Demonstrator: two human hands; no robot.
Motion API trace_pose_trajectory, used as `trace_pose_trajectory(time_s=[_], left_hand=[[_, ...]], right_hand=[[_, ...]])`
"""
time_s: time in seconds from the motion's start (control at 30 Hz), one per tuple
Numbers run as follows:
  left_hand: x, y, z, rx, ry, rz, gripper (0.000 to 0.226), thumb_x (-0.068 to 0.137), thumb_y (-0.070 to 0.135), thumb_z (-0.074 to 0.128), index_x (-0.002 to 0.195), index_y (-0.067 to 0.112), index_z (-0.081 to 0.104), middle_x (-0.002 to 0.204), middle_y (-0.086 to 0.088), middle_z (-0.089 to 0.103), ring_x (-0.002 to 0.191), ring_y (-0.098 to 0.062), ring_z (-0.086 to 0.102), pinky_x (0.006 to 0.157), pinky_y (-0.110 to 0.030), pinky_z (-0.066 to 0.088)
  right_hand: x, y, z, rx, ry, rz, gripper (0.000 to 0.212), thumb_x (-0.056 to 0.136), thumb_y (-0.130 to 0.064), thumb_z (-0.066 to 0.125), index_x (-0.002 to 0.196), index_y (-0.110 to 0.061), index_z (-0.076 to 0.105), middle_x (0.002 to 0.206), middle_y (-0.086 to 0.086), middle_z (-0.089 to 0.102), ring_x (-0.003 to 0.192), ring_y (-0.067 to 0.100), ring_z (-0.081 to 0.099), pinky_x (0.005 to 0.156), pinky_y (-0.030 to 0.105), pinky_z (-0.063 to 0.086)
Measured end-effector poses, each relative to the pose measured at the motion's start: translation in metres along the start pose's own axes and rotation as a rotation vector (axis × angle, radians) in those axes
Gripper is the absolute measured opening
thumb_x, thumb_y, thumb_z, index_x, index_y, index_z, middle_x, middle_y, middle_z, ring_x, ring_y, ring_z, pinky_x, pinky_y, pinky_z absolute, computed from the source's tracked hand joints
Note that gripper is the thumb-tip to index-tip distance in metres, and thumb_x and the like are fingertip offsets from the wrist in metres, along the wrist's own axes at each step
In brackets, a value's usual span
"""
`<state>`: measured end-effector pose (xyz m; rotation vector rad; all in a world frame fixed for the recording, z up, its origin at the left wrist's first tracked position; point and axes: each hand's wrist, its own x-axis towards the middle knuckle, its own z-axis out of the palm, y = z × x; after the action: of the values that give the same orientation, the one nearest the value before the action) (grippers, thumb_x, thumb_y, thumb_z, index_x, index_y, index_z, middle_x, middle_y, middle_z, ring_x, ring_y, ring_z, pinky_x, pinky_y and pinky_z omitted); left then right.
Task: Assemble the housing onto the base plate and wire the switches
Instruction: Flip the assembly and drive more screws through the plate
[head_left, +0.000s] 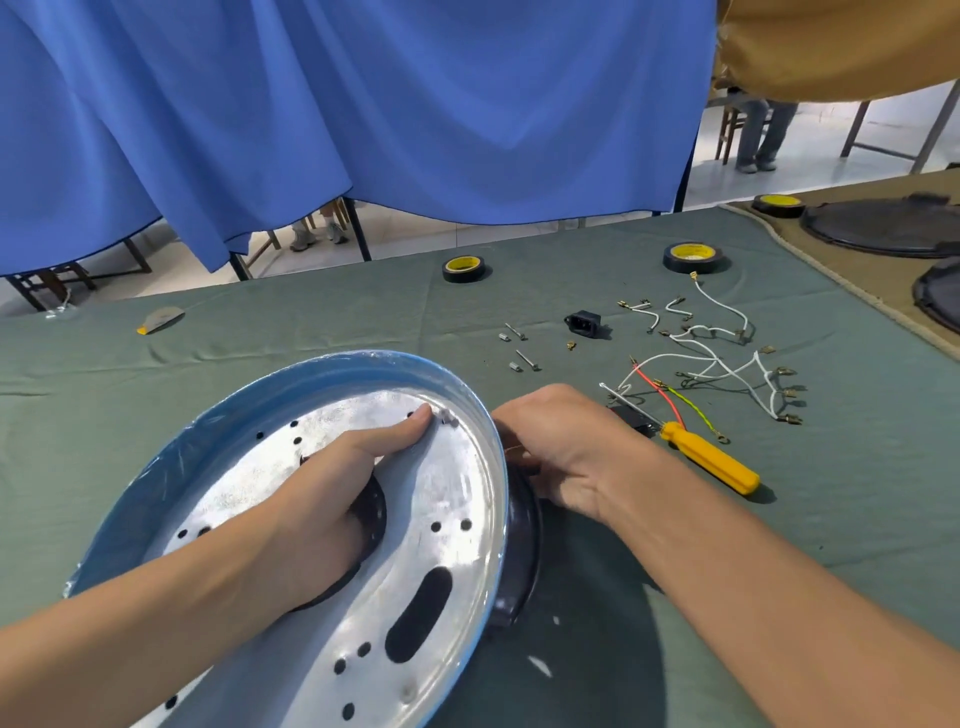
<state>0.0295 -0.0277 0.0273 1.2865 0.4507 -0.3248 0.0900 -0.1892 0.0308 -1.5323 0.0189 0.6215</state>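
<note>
A round blue-rimmed metal housing (457, 519) with a shiny perforated floor is tilted up on the green cloth, a black base plate (522, 545) behind its right side. My left hand (332, 483) lies inside it, fingers down through the central hole, thumb pressing beside a small screw (448, 415) near the far rim. My right hand (566, 447) is behind the rim with curled fingers; what they grip is hidden. A black switch (636, 422) lies right of that hand, partly covered.
A yellow-handled screwdriver (709, 457) lies right of my right hand. White, red and green wires with terminals (727, 364), a black power socket (584, 323), loose screws (522, 348) and two tape rolls (465, 268) sit farther back. Black plates (883, 228) rest far right.
</note>
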Motion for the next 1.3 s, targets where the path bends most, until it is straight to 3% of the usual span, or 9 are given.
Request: trace_pose_trajectory(time_s=[0.07,0.17,0.37,0.53,0.7,0.83,1.0,1.13,1.3], left_hand=[[-0.002,0.001,0.003,0.067,0.008,-0.036,0.039,0.069,0.043,0.076,0.099,0.019,0.080,0.113,-0.001,0.073,0.105,-0.016,0.070,0.095,-0.034,0.050],[0.000,0.002,0.004,0.183,-0.007,-0.024,0.041,0.064,0.048,0.078,0.096,0.023,0.080,0.111,0.004,0.074,0.100,-0.011,0.070,0.089,-0.029,0.051],[-0.008,0.011,0.009,0.388,-0.126,-0.110,0.021,0.075,0.040,0.070,0.085,0.025,0.080,0.088,0.004,0.077,0.072,-0.009,0.072,0.054,-0.019,0.053],[-0.003,0.016,0.008,0.394,-0.185,-0.142,0.027,0.076,0.037,0.074,0.094,0.018,0.080,0.104,-0.003,0.075,0.084,-0.015,0.072,0.065,-0.024,0.056],[0.006,0.022,0.010,0.442,-0.156,-0.152,0.017,0.078,0.035,0.076,0.076,0.019,0.080,0.086,0.000,0.073,0.073,-0.014,0.067,0.076,-0.026,0.052],[0.007,0.021,0.010,0.460,-0.100,-0.160,0.019,0.077,0.037,0.077,0.069,0.019,0.079,0.078,0.000,0.071,0.064,-0.013,0.064,0.065,-0.025,0.050],[0.005,0.021,0.012,0.458,-0.108,-0.181,0.029,0.082,0.039,0.074,0.059,0.021,0.077,0.065,0.003,0.067,0.052,-0.010,0.063,0.052,-0.020,0.048],[0.003,0.020,0.011,0.436,-0.104,-0.173,0.034,0.083,0.036,0.074,0.054,0.019,0.075,0.061,0.002,0.066,0.049,-0.011,0.063,0.046,-0.017,0.048],[0.004,0.019,0.009,0.435,-0.096,-0.163,0.032,0.082,0.037,0.075,0.056,0.018,0.076,0.063,0.000,0.067,0.051,-0.012,0.064,0.050,-0.019,0.050]], right_hand=[[-0.007,-0.008,-0.008,-0.069,-0.061,-0.042,0.025,0.096,-0.029,0.058,0.089,-0.006,0.066,0.075,0.006,0.066,0.051,0.015,0.061,0.053,0.025,0.052],[-0.020,-0.014,-0.016,-0.244,-0.185,-0.101,0.050,0.093,-0.053,0.052,0.097,-0.006,0.068,0.084,0.005,0.071,0.068,0.021,0.063,0.072,0.035,0.056],[-0.036,-0.002,-0.013,-0.428,-0.167,-0.149,0.024,0.086,-0.032,0.066,0.101,-0.013,0.070,0.097,0.007,0.075,0.093,0.025,0.071,0.084,0.046,0.058],[-0.040,-0.006,-0.020,-0.547,-0.125,-0.210,0.034,0.087,-0.048,0.062,0.096,-0.017,0.071,0.094,0.002,0.075,0.086,0.019,0.072,0.084,0.040,0.058],[-0.036,-0.012,-0.064,-1.003,0.326,-0.395,0.032,0.085,-0.052,0.059,0.088,-0.023,0.071,0.082,-0.003,0.072,0.088,0.022,0.064,0.076,0.035,0.051],[-0.033,0.003,-0.095,-1.481,0.528,-0.223,0.034,0.088,-0.045,0.060,0.104,-0.016,0.065,0.104,0.008,0.066,0.100,0.033,0.059,0.083,0.040,0.050],[-0.037,0.020,-0.103,-1.511,0.583,-0.154,0.016,0.091,-0.029,0.053,0.100,-0.018,0.061,0.103,0.010,0.061,0.084,0.034,0.052,0.067,0.037,0.044],[-0.039,0.016,-0.102,-1.462,0.585,-0.139,0.013,0.089,-0.024,0.056,0.101,-0.019,0.061,0.105,0.009,0.063,0.092,0.034,0.055,0.077,0.040,0.049],[-0.059,-0.007,-0.099,-1.066,0.691,-0.609,0.016,0.083,-0.027,0.074,0.097,-0.021,0.070,0.089,-0.002,0.069,0.084,0.023,0.061,0.073,0.029,0.042]])
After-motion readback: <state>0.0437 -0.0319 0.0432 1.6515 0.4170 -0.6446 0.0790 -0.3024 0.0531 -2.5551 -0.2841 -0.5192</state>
